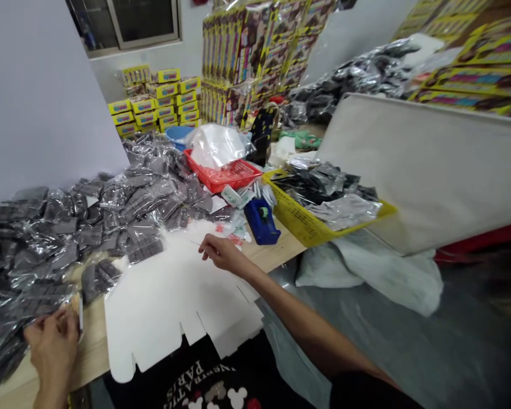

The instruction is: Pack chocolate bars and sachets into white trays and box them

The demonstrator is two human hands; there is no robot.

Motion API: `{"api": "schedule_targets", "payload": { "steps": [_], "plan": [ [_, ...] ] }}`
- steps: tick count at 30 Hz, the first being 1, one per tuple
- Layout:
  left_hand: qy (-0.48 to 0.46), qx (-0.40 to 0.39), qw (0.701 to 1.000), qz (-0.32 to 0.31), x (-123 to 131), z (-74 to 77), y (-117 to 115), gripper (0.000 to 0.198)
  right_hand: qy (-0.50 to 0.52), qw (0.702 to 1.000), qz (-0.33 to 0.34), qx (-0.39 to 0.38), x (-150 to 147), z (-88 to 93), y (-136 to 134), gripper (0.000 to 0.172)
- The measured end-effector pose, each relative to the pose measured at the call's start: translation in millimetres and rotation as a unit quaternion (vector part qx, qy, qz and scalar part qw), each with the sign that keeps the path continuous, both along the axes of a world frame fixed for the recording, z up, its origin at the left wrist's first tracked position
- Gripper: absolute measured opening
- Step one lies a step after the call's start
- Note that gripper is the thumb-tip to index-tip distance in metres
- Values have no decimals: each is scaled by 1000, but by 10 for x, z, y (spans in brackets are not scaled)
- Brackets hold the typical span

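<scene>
A white die-cut cardboard sheet (162,307) lies flat at the table's front edge, with slots and tabs along its near side. My right hand (221,253) is over its far right part, fingers curled in; what they hold, if anything, is too small to name. At the lower left, my left hand (53,341) has its fingers bent around a small item with a pale, yellowish edge (77,311), which I cannot make out. Beside that hand spreads a large heap of clear-wrapped dark grey packets (140,196). One wrapped packet (100,276) lies between the left hand and the sheet.
A blue tape dispenser (262,221) stands beyond my right hand. Behind it are a red basket (221,179) and a yellow basket (296,218) of dark packets. Yellow boxes (164,91) are stacked at the back. A large white board (426,165) leans at the right.
</scene>
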State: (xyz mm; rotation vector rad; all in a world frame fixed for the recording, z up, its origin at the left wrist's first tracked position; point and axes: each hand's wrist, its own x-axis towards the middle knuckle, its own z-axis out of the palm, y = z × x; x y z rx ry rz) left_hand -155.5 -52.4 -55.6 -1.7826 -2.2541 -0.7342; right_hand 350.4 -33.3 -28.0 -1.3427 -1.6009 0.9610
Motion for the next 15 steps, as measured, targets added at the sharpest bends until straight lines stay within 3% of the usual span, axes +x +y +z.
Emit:
{"api": "schedule_targets", "payload": {
  "steps": [3,5,7,9,12,15],
  "plan": [
    [-8,-29,999,-19,51,95,-4,38,1,1000,-14,-18,30,-46,-6,18],
    [-2,-3,1000,-17,200,211,-16,36,-9,1000,-19,-19,-49,-25,-63,24],
    [-29,42,999,-13,504,344,-72,42,-18,1000,6,-10,-248,43,-167,27],
    [-142,25,987,-74,939,462,-185,49,-16,997,70,-1,-563,133,-294,27],
    [-360,-84,908,-199,1615,553,-407,50,-35,987,158,27,-1114,242,-450,13],
    [-466,-38,858,-211,1976,562,-562,41,-73,980,176,63,-1502,275,-503,7]
  ]
}}
